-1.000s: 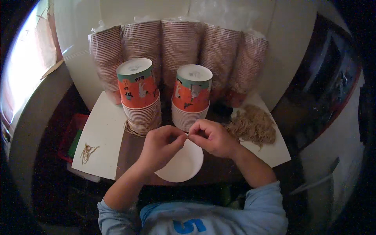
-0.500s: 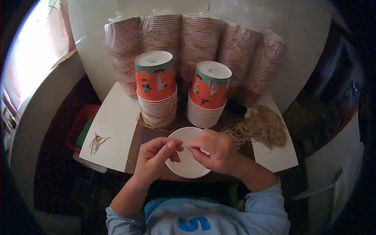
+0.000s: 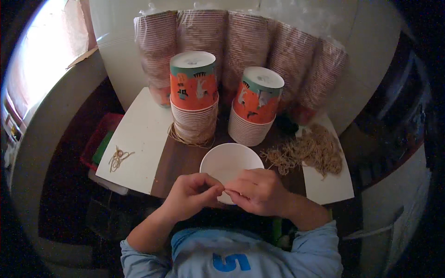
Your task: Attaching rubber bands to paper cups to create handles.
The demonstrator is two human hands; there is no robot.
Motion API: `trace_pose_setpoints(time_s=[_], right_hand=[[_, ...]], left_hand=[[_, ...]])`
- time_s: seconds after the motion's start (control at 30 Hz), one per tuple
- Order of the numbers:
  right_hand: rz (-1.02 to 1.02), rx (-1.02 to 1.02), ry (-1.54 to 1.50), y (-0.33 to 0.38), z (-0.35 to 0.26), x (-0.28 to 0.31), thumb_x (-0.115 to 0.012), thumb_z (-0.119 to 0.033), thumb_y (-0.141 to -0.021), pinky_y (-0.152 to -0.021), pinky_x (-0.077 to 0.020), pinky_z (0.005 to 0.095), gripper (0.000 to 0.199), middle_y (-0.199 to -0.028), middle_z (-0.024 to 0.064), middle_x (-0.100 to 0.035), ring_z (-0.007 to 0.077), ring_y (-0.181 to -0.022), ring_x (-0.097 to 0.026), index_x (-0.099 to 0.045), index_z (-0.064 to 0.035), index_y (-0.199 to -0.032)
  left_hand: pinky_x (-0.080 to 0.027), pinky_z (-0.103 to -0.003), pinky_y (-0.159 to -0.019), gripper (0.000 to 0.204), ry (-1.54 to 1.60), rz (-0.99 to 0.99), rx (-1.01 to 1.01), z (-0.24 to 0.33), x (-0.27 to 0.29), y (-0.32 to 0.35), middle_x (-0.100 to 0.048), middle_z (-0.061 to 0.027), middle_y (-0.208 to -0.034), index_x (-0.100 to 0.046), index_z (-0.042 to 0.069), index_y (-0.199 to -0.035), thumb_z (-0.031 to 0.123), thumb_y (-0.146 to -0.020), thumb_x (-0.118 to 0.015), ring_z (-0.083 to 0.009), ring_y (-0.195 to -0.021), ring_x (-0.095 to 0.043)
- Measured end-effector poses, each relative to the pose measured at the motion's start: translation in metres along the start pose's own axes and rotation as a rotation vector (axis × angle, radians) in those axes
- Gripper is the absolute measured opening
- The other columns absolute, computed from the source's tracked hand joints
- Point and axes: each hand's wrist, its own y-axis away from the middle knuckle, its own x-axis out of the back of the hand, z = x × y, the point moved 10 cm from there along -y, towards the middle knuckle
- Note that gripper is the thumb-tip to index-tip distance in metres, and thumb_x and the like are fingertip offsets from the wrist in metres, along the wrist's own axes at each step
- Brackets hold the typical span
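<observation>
My left hand and my right hand meet fingertip to fingertip over the near part of a white paper bowl. Both are closed in a pinch; whatever lies between the fingertips is too small to make out. The bowl faces upward, its near rim partly hidden by my hands. Beyond it, two stacks of upturned paper tubs, orange and green with animal pictures, stand at left and right. Strands of twine loop round the base of the left stack.
A tangled heap of brown twine lies on the table's right side. Some loose strands rest on the white left part of the table. Tall plastic-wrapped stacks of tubs line the back by the wall. A red crate sits beyond the left edge.
My fingertips have come together from slightly apart, and both hands have shifted toward me relative to the bowl. The whole view has moved a little; the stacks and twine keep their places.
</observation>
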Motion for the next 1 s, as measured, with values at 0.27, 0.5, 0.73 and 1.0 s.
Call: trace_pose_setpoints(time_s=[0.27,0.5,0.73,1.0], right_hand=[[-0.079,0.008,-0.039,0.017,-0.017,-0.010,-0.070,-0.008,-0.066,-0.055,-0.0479,0.0345,0.017,-0.073,0.0080,-0.058,0.0244,-0.061,-0.058,-0.061,-0.0059,-0.081],[-0.108,-0.385,-0.164,0.005,0.067,-0.048,-0.062,-0.017,-0.076,-0.058,-0.0464,0.0365,0.014,-0.070,0.0132,-0.060,0.0269,-0.063,-0.058,-0.062,-0.0030,-0.077],[-0.208,-0.736,-0.367,0.011,0.137,-0.110,-0.061,-0.014,-0.075,-0.058,-0.0467,0.0305,0.014,-0.071,0.0103,-0.065,0.0160,-0.064,-0.061,-0.064,-0.0016,-0.078],[-0.195,-0.679,-0.311,-0.002,0.142,-0.115,-0.061,-0.014,-0.074,-0.059,-0.0472,0.0317,0.013,-0.070,0.0108,-0.064,0.0182,-0.064,-0.062,-0.064,-0.0015,-0.075]], left_hand=[[-0.048,-0.022,-0.061,0.008,-0.224,0.003,-0.222,0.000,-0.009,0.022,-0.062,-0.0048,-0.077,-0.062,0.000,-0.085,0.004,-0.079,-0.065,-0.0081,-0.071,-0.058],[-0.048,-0.025,-0.059,0.011,-0.768,0.360,-0.432,0.028,0.029,0.001,-0.062,-0.0079,-0.075,-0.063,0.000,-0.085,0.005,-0.076,-0.065,-0.0115,-0.068,-0.059],[-0.048,-0.025,-0.063,0.017,-0.452,0.438,-0.233,-0.019,0.088,-0.037,-0.064,-0.0104,-0.078,-0.065,-0.002,-0.091,0.011,-0.080,-0.062,-0.0117,-0.072,-0.060],[-0.046,-0.024,-0.065,0.016,-0.474,0.323,-0.162,-0.034,0.089,-0.055,-0.061,-0.0056,-0.083,-0.064,-0.001,-0.096,0.007,-0.084,-0.060,-0.0110,-0.074,-0.056]])
